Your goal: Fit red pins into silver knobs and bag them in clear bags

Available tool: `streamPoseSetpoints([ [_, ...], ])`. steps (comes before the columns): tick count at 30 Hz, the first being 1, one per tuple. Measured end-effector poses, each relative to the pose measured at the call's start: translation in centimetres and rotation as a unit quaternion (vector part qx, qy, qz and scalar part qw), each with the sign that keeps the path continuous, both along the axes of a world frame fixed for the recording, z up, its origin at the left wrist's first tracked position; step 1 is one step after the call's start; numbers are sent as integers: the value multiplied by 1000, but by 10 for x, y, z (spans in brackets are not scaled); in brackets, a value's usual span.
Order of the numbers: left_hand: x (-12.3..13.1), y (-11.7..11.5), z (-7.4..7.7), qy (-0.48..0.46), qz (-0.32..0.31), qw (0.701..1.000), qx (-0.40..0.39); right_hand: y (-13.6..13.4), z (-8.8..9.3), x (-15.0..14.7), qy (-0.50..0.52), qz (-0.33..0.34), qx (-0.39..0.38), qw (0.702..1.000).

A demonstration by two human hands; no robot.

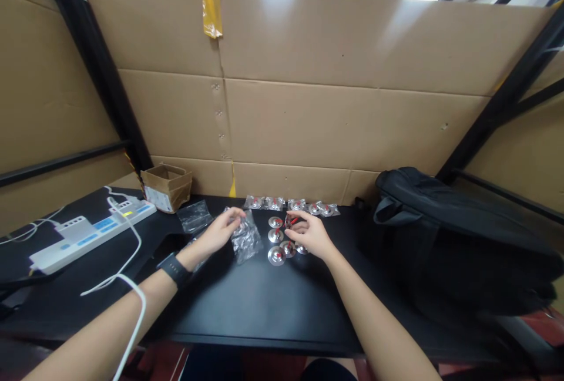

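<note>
My left hand (224, 229), with a dark watch on its wrist, pinches at the top of a clear plastic bag (247, 245); the exact grip is blurred. My right hand (311, 235) has its thumb and fingers curled around a small shiny metal disc with a red part (289, 221), partly hidden by the fingers. Beside and below this hand lie several loose round metal discs (276, 255) with red centres. Behind them, a row of similar discs in clear wrappers (274, 203) runs along the back of the black table (264, 310).
Another clear bag (195, 216) lies left of my left hand. A small open cardboard box (167, 186) and a white power strip (97, 234) with cables stand at the left. A large black bag (449, 240) fills the right side. Cardboard panels (299, 122) enclose the back.
</note>
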State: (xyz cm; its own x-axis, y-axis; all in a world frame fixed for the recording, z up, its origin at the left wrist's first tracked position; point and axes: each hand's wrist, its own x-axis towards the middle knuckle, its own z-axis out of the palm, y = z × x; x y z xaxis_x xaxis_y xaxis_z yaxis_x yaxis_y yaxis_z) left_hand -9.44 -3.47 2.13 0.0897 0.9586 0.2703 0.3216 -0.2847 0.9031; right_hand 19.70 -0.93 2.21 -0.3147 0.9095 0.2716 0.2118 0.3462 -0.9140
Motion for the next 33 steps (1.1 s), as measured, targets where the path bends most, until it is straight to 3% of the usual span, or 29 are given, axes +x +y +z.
streamPoseSetpoints([
  [2,1,4,8,16,-4,1000,5,2,-2,1,-7,0,3,1000],
  [4,4,-7,7,62,-14,998,3,2,-3,1,-18,3,8,1000],
  [7,9,-42,-7,191,-24,980,55,0,-3,0,-39,17,16,999],
  [10,14,-82,-21,298,31,945,133,-6,2,-2,-64,32,21,997],
  [14,27,-125,-24,372,-13,918,136,-21,19,-5,-118,65,23,991],
  [17,40,-145,-26,425,-37,891,156,-42,32,-5,-194,88,53,976],
  [20,51,-155,-32,463,-24,867,181,-68,36,-2,-262,68,92,958],
  [25,64,-159,-41,481,-7,852,205,-103,25,6,-335,41,92,937],
  [29,65,-159,-43,477,-7,851,220,-113,17,5,-352,34,83,932],
  [33,62,-159,-45,481,-14,846,230,-113,10,-3,-311,51,74,946],
])
